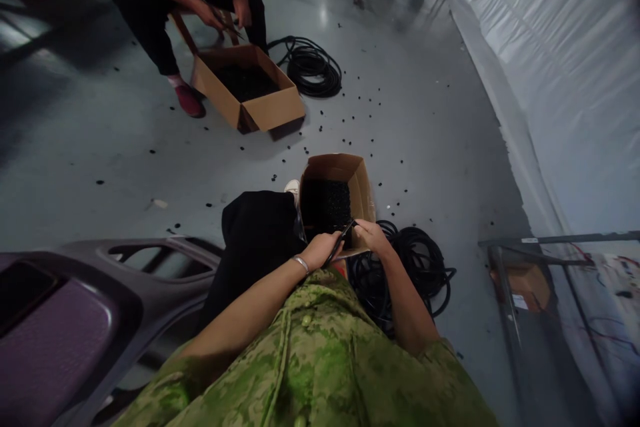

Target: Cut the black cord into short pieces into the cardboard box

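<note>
My left hand [321, 250], with a bracelet at the wrist, is wrapped round dark-handled scissors [336, 247] whose blades point up and to the right. Just right of the blades, my right hand [373, 236] is pinched on the end of a black hose [355, 224]. Both hands are over the near edge of an open cardboard box [361, 177]. Many small black pieces [336, 203] lie inside it. Coils of black hose [417, 260] rest on the floor to the right of the box, partly behind my right forearm.
Across from me a seated person's hands [220, 13] hold a tool over another cardboard box [273, 107]. Beside it lies a hose coil [313, 70]. Small black pieces dot the floor [425, 147]. A purple-grey plastic chair [165, 287] is at left, a metal frame [505, 280] at right.
</note>
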A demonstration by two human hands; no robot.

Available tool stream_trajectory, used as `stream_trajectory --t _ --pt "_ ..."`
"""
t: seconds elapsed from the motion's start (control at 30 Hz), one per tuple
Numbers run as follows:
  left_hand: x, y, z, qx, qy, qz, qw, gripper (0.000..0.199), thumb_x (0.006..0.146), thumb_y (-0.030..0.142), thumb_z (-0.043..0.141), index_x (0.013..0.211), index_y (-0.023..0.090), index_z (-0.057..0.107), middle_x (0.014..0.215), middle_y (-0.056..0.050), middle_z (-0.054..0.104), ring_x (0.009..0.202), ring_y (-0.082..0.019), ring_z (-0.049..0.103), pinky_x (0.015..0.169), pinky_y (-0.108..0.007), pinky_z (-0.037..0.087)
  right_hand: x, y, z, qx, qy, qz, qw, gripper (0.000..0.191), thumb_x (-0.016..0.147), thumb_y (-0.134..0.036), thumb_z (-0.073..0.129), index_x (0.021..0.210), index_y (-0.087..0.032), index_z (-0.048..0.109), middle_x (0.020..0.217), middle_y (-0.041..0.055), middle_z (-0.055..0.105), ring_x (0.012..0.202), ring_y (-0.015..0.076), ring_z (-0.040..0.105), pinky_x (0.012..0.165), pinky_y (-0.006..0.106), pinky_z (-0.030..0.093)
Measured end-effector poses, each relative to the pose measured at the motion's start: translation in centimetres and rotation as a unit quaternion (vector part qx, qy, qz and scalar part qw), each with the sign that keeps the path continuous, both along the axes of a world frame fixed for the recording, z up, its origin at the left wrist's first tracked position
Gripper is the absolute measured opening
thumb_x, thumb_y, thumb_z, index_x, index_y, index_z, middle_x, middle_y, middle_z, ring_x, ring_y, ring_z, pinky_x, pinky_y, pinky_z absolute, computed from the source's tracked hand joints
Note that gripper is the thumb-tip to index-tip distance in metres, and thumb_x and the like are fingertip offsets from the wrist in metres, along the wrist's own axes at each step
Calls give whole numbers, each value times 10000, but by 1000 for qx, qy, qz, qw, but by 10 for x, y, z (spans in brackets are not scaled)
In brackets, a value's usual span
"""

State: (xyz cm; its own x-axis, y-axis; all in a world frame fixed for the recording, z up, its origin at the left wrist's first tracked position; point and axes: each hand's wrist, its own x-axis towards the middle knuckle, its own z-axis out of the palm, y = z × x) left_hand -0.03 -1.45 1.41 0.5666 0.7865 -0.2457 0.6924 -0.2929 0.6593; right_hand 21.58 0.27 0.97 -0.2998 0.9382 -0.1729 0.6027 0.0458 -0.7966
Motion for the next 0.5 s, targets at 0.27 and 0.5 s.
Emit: stream_trajectory --t 0.27,0.5 --pt "1 1 3 -27 -22 24 999 333 973 282 432 1192 99 603 895 -146 746 766 -225 705 711 -294 475 -7 5 -1 21 -59 -3 998 297 969 -315 425 977 -196 697 704 -8 621 719 160 574 742 254 431" --pt "-3 1 5 -45 -24 40 998 330 948 269 476 1243 150 563 957 -109 751 805 -202 707 707 -264 464 -13 4 10 17 -117 66 991 238 963 -266 461 904 -207 684 752 5 676 727 158 593 710 236 392"
